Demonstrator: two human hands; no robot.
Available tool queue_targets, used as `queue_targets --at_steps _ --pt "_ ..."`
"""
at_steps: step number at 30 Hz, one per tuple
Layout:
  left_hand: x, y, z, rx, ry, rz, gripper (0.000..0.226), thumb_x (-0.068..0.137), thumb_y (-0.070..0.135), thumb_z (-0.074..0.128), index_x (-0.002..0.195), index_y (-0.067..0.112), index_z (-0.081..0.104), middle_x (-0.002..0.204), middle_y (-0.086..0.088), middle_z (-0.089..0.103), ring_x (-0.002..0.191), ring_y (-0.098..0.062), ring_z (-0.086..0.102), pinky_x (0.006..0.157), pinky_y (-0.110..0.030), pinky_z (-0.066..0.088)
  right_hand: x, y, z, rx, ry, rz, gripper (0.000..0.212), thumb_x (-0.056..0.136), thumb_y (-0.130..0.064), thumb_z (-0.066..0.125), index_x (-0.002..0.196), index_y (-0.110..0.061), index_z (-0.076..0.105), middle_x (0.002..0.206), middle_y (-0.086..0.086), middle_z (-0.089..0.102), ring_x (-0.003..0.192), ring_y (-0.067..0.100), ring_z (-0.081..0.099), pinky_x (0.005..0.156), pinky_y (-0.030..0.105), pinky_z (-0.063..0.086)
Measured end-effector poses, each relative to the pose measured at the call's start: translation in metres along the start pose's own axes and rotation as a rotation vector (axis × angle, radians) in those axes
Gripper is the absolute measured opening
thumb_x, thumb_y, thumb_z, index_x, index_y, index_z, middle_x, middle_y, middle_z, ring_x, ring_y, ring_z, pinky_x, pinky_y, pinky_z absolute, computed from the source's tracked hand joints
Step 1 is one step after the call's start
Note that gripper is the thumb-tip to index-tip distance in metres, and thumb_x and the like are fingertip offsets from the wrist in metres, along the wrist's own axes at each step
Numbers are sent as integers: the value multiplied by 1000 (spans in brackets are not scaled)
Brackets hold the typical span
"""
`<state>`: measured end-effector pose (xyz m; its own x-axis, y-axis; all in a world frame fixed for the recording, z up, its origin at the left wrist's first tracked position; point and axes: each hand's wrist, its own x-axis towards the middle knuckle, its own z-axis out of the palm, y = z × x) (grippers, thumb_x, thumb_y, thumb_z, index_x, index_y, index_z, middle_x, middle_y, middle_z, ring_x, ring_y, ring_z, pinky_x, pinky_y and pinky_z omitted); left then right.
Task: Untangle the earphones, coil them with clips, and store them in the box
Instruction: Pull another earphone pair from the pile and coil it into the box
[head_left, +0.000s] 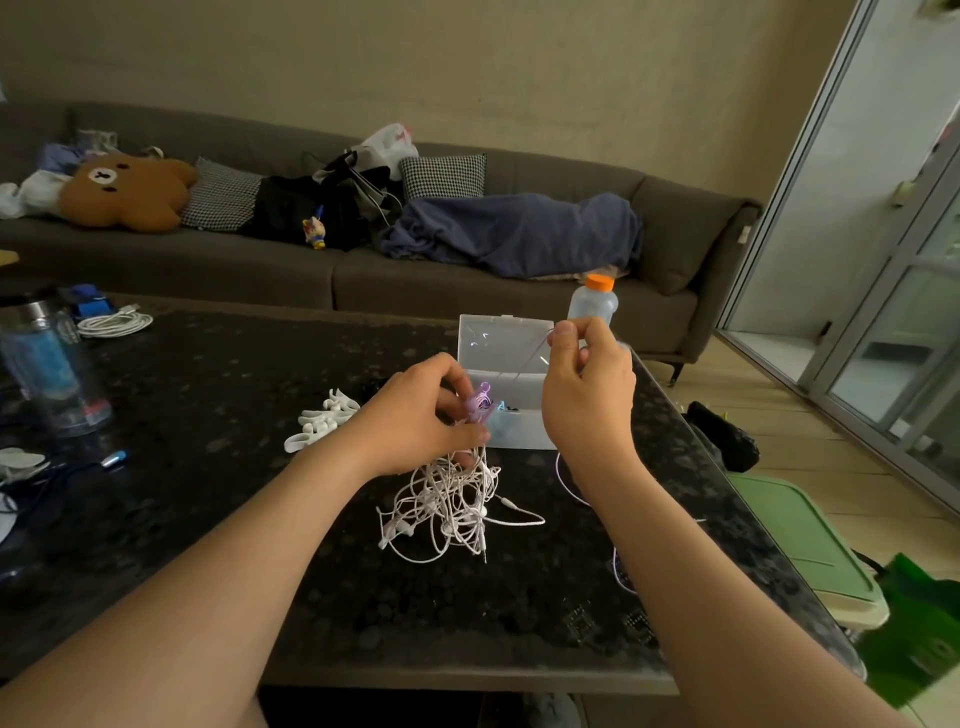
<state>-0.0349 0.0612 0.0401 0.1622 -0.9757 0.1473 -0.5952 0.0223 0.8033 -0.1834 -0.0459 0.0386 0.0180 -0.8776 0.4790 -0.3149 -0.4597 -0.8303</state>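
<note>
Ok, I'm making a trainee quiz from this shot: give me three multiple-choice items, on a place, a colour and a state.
1. The white earphone tangle lies: A on the sofa; B on the table under the left hand; C on the floor.
2. The cap of the bottle is: A orange; B green; C blue.
3. The lid of the box is: A shut; B open; C missing.
Answers: B, it rests on the dark table; A, the cap shows orange; B, the lid stands raised at the box's far side.
</note>
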Motion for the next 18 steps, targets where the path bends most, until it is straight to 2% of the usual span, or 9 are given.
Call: queue_targets --at_steps 6,11,13,15,18 --pt "6 -8 2 72 6 0 26 90 34 84 102 26 63 91 6 79 80 -8 78 81 -39 64 -2 -4 -2 5 1 -6 52 88 -76 27 98 -35 58 100 9 65 98 36 64 87 62 55" --pt "7 -9 5 115 25 44 17 98 26 75 105 27 60 83 8 80 74 -10 78 71 -34 62 -3 -5 0 -3 -3 -23 47 89 -75 29 99 -38 57 99 9 65 97 37 64 86 62 56" --pt "6 -7 7 152 6 68 16 101 20 70 112 28 60 83 5 80 70 -12 78 66 -30 61 -4 -7 -1 -8 -14 -19 37 97 -68 35 99 -38 57 101 9 63 99 37 62 87 62 55" --pt "5 -5 9 155 -14 71 15 103 22 66 114 31 63 85 1 79 68 -14 76 61 -25 57 -4 -8 -4 -10 -30 -7 24 107 -53 43 101 -34 57 106 8 59 104 33 58 93 60 52" --pt "5 -4 14 140 -41 60 9 98 41 66 103 35 70 91 5 75 68 -12 74 66 -28 58 -3 -9 -5 -11 -24 -8 18 110 -45 45 99 -35 56 107 7 57 105 31 57 94 59 51"
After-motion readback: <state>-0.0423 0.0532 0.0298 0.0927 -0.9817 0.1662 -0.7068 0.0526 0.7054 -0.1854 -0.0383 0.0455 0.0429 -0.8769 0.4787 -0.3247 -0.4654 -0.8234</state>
